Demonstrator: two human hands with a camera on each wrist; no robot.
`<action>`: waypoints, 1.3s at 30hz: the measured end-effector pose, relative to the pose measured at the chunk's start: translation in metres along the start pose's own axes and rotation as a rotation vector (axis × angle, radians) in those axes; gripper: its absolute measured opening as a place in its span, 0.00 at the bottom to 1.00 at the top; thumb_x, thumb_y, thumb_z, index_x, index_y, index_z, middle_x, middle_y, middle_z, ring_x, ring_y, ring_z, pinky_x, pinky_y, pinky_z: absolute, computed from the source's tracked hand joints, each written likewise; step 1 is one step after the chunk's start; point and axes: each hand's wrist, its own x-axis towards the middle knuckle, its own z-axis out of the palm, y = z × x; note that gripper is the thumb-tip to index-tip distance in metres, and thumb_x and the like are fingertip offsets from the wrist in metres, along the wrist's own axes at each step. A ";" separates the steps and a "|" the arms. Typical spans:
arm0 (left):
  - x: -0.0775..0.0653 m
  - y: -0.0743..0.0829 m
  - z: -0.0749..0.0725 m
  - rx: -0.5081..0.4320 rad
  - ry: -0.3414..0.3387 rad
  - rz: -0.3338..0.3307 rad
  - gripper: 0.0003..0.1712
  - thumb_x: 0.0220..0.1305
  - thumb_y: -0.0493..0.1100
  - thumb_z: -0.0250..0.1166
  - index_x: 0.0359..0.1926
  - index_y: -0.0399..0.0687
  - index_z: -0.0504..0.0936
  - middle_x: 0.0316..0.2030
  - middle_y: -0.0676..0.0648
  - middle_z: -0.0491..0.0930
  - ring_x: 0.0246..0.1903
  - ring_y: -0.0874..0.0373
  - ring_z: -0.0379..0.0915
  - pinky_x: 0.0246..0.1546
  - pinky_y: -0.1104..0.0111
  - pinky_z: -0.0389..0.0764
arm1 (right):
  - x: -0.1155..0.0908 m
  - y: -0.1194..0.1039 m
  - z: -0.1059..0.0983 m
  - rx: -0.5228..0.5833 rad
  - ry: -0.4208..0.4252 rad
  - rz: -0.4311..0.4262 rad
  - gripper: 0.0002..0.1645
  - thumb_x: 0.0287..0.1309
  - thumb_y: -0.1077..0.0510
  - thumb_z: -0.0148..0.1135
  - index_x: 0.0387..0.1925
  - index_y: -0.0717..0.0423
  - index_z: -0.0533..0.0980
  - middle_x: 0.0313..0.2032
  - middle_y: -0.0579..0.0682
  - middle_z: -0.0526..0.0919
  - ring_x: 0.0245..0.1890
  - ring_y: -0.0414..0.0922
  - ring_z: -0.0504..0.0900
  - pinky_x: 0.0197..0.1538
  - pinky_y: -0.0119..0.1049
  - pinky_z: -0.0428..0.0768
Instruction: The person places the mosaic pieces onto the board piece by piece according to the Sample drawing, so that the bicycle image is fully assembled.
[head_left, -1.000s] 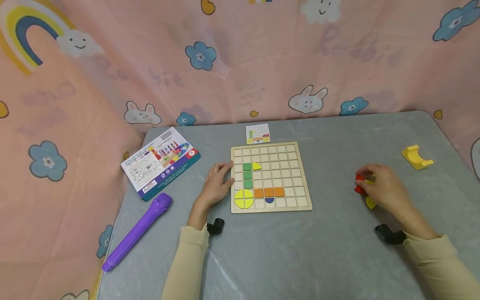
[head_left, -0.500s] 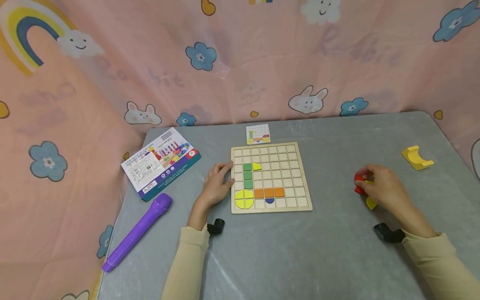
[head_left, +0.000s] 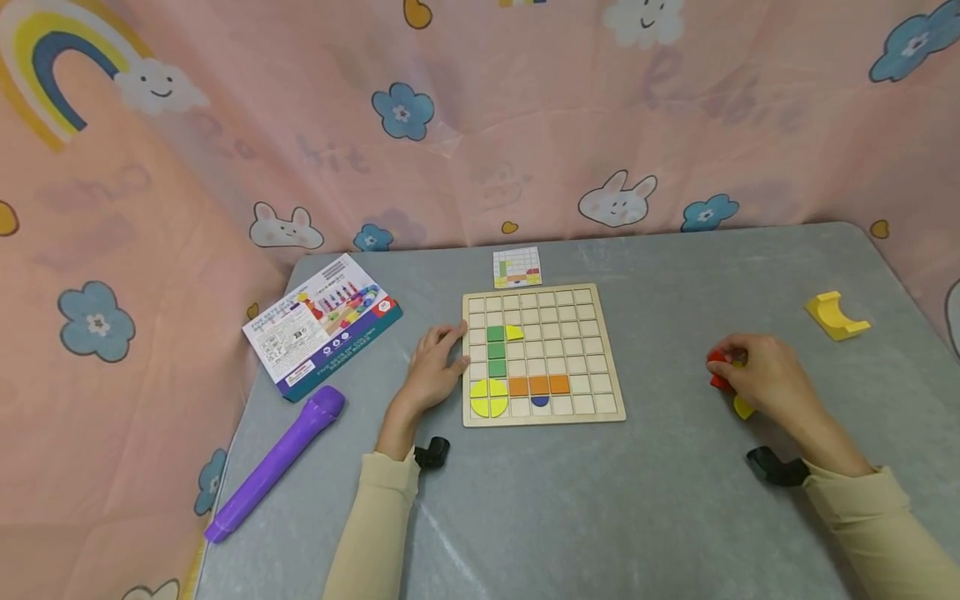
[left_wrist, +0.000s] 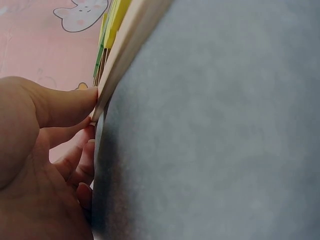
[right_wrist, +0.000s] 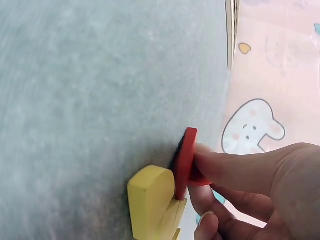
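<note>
Right hand (head_left: 767, 371): clamped on red piece (right_wrist: 201, 179), right of grid board (head_left: 576, 364).
Left hand (head_left: 431, 367): fingers extended, touching board's left edge.
Card (head_left: 517, 267): just beyond board.

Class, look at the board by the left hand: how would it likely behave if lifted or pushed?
Probably stiff: the board has a thick, straight edge. Pushed, it would likely slide, not roll, as it lies flat. Tilting might spill the tiles; nothing visible fastens them.
</note>
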 end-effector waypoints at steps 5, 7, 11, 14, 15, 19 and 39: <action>-0.001 0.000 0.000 -0.003 -0.002 0.001 0.34 0.78 0.41 0.61 0.81 0.47 0.66 0.75 0.37 0.64 0.76 0.40 0.55 0.74 0.43 0.57 | 0.000 0.000 -0.002 0.012 -0.024 0.026 0.13 0.70 0.61 0.68 0.44 0.71 0.83 0.32 0.62 0.86 0.30 0.49 0.79 0.29 0.37 0.74; -0.001 0.000 0.000 -0.005 -0.002 0.003 0.34 0.78 0.41 0.61 0.81 0.46 0.66 0.75 0.37 0.64 0.76 0.40 0.55 0.74 0.42 0.57 | 0.000 0.000 -0.003 0.016 -0.035 0.043 0.15 0.72 0.60 0.66 0.47 0.73 0.82 0.33 0.63 0.86 0.30 0.50 0.78 0.29 0.38 0.74; -0.001 0.000 0.000 -0.009 -0.003 0.006 0.34 0.78 0.41 0.61 0.81 0.46 0.66 0.75 0.37 0.64 0.76 0.40 0.55 0.74 0.43 0.56 | 0.000 0.000 -0.005 0.018 -0.055 0.062 0.19 0.75 0.60 0.63 0.52 0.76 0.79 0.36 0.67 0.85 0.30 0.51 0.78 0.29 0.38 0.74; 0.000 -0.001 0.000 -0.007 -0.004 0.006 0.34 0.78 0.41 0.61 0.81 0.46 0.65 0.75 0.37 0.64 0.76 0.40 0.55 0.74 0.43 0.56 | -0.001 0.000 -0.006 0.022 -0.063 0.054 0.18 0.75 0.61 0.62 0.53 0.76 0.79 0.38 0.68 0.85 0.31 0.51 0.79 0.29 0.38 0.75; 0.000 -0.001 0.000 -0.006 -0.005 0.005 0.34 0.78 0.41 0.61 0.81 0.46 0.65 0.75 0.37 0.64 0.76 0.40 0.55 0.74 0.43 0.56 | -0.001 -0.001 -0.006 0.021 -0.064 0.051 0.18 0.75 0.61 0.62 0.53 0.76 0.80 0.38 0.68 0.85 0.31 0.51 0.79 0.29 0.38 0.75; 0.000 -0.001 0.000 -0.006 -0.005 -0.002 0.34 0.78 0.41 0.61 0.81 0.46 0.65 0.75 0.37 0.64 0.76 0.40 0.54 0.74 0.43 0.56 | -0.003 -0.003 -0.007 0.027 -0.061 0.040 0.16 0.75 0.60 0.63 0.52 0.72 0.81 0.39 0.66 0.87 0.33 0.50 0.80 0.31 0.36 0.76; -0.001 0.000 -0.001 -0.001 -0.003 0.000 0.34 0.78 0.41 0.61 0.81 0.47 0.65 0.75 0.38 0.64 0.76 0.40 0.55 0.74 0.43 0.56 | 0.020 -0.071 0.040 0.084 0.117 -0.341 0.10 0.67 0.65 0.69 0.48 0.64 0.87 0.36 0.57 0.86 0.36 0.50 0.76 0.41 0.43 0.72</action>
